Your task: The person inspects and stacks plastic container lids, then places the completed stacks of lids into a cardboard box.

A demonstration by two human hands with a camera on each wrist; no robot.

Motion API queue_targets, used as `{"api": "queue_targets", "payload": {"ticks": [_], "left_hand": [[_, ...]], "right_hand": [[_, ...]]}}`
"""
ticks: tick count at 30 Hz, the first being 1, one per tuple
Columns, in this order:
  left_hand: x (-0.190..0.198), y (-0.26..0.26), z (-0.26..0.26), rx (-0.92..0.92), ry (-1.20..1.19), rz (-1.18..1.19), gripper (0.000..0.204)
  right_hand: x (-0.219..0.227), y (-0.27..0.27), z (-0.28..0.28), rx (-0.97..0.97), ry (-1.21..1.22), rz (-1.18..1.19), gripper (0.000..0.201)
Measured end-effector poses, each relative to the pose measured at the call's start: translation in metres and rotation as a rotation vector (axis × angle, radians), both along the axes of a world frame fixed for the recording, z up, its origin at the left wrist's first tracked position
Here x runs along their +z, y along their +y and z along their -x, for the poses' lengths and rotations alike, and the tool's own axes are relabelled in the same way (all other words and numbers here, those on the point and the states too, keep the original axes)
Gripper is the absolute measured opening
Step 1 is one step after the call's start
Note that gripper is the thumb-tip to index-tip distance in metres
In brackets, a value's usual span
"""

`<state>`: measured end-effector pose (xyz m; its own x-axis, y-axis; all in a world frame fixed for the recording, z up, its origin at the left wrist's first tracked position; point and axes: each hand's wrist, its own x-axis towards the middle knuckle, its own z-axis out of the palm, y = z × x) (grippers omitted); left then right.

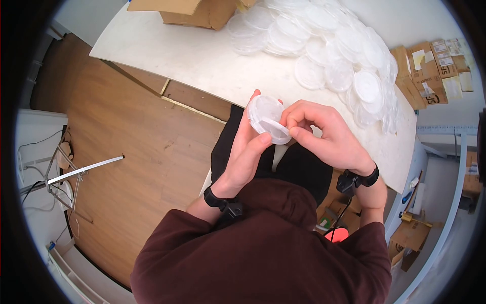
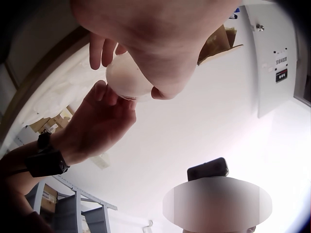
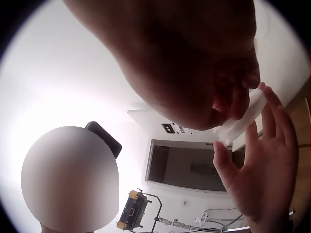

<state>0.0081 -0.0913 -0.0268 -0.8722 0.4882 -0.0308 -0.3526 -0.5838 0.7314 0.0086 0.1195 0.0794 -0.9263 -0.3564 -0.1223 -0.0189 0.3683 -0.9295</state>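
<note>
A round, translucent plastic lid [image 1: 264,108] is held up in front of the person's lap, near the table's edge. The left hand [image 1: 243,161] grips it from the left, thumb at the near rim and fingers round the far side. From the right, the right hand [image 1: 328,133] pinches a raised rim part of it between thumb and fingertips. This rim part slants across the lid's face in the head view. In the left wrist view the lid's pale underside [image 2: 125,77] shows between both hands. Edge-on, the lid [image 3: 243,119] appears as a white band in the right wrist view.
A large heap of similar translucent round lids [image 1: 324,43] covers the right part of the white table [image 1: 167,55]. An open cardboard box [image 1: 200,14] stands at its far edge. More cartons [image 1: 430,73] are stacked at the right, and a metal stand [image 1: 76,175] is at the left.
</note>
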Motion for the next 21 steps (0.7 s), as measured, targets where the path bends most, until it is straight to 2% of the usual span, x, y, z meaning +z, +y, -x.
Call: {"api": "queue_targets", "payload": {"ticks": [4, 6, 7, 9, 10, 11, 13, 14, 16, 20, 21], "left_hand": [[0.001, 0.000, 0.001, 0.010, -0.095, -0.053, 0.119], [0.005, -0.005, 0.003, -0.023, -0.118, -0.078, 0.119], [0.007, -0.007, 0.005, -0.062, -0.144, -0.102, 0.119], [0.006, -0.007, 0.007, -0.059, -0.147, -0.117, 0.117], [0.004, -0.006, 0.006, -0.050, -0.166, -0.123, 0.115], [0.002, -0.006, 0.006, -0.057, -0.160, -0.126, 0.115], [-0.003, -0.008, 0.008, -0.077, -0.135, -0.217, 0.111], [-0.004, -0.008, 0.008, -0.080, -0.125, -0.215, 0.111], [-0.004, -0.007, 0.006, -0.082, -0.116, -0.196, 0.112], [-0.002, -0.009, 0.006, -0.030, -0.132, -0.147, 0.107], [-0.002, -0.010, 0.007, -0.009, -0.115, -0.124, 0.107]], "right_hand": [[0.001, 0.000, -0.001, -0.081, 0.054, 0.074, 0.002], [0.010, 0.004, 0.004, -0.167, 0.293, -0.073, 0.004], [0.016, 0.004, 0.008, -0.167, 0.303, -0.078, 0.004], [0.030, 0.009, 0.017, -0.344, 0.543, -0.244, 0.005], [0.033, 0.014, 0.030, -0.385, 0.809, -0.426, 0.008], [0.034, 0.020, 0.043, -0.390, 0.815, -0.432, 0.008], [0.033, 0.031, 0.073, -0.473, 1.103, -0.622, 0.009], [0.031, 0.038, 0.091, -0.480, 1.112, -0.620, 0.009], [0.023, 0.053, 0.122, -0.480, 1.190, -0.880, 0.014], [0.017, 0.053, 0.135, -0.445, 1.124, -0.898, 0.021], [0.019, 0.041, 0.119, -0.374, 1.025, -0.758, 0.024]]}}
